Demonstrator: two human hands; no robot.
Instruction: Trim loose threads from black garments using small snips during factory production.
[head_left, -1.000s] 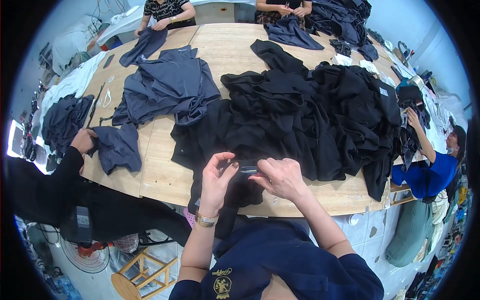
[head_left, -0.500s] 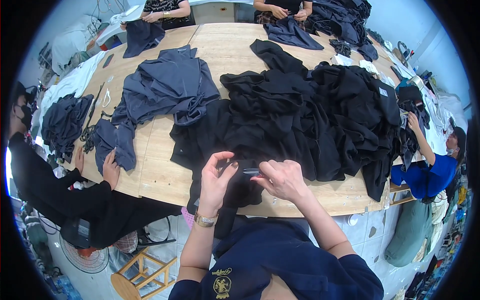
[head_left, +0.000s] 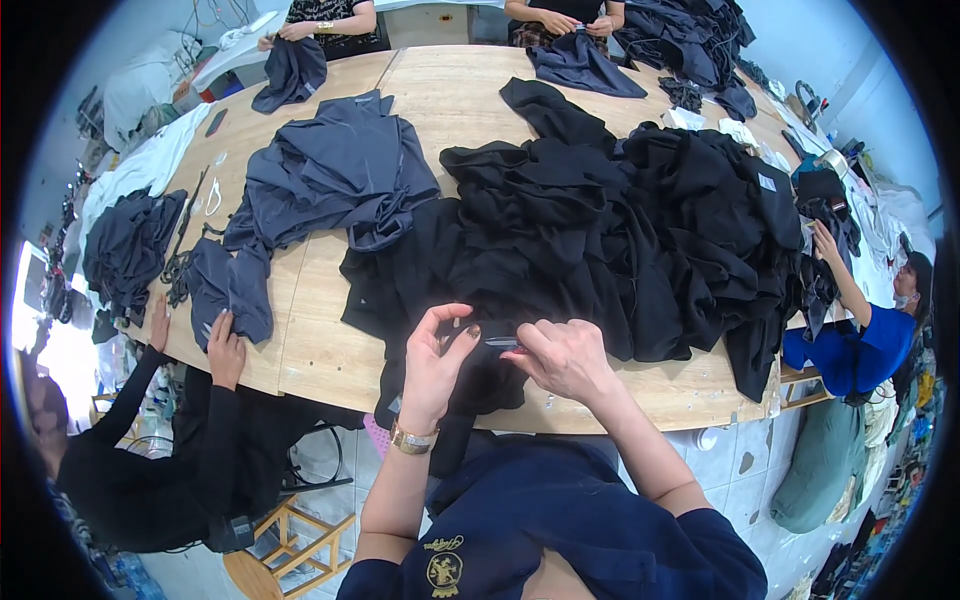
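At the near table edge, my left hand [head_left: 432, 370] is closed with thumb and fingers on a piece of black fabric [head_left: 488, 385]. Part of that cloth hangs over the edge toward my lap. My right hand [head_left: 563, 360] grips small thread snips [head_left: 500, 341], whose metal blades point left toward my left thumb. A thin gap separates the blade tips from that thumb. Just beyond both hands lies a large heap of black garments [head_left: 540, 220], which the held cloth adjoins. Any thread between the blades is too small to make out.
Dark grey garments [head_left: 335, 170] lie left of the black heap, with white-handled scissors [head_left: 214, 197] farther left. Co-workers handle cloth on the left, the right and across the wooden table [head_left: 330, 330]. A wooden stool [head_left: 300, 530] stands at lower left.
My hands and the snips have barely shifted. The co-worker on the left has leaned down and back toward me. Across the table, a person has gathered up a grey piece.
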